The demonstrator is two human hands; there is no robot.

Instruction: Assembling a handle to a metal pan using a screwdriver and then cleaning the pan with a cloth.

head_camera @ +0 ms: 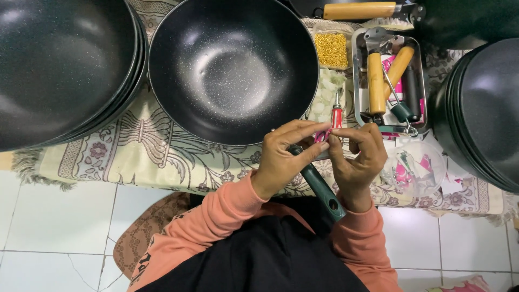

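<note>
Left hand (281, 159) grip pinches green pan handle (320, 188) steady over lap; right hand (359, 162) fingertips nip small pink tag (326, 133) at its top. Black wok (232, 70) close ahead, within reach.

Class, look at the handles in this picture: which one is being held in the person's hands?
The dark green handle, held between the left hand and right hand. The yellow handles lie untouched in the metal tray.

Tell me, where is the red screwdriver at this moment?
In the head view, the red screwdriver lies right of centre on the patterned cloth, between the black wok and the metal tray, just above the hands.
</note>
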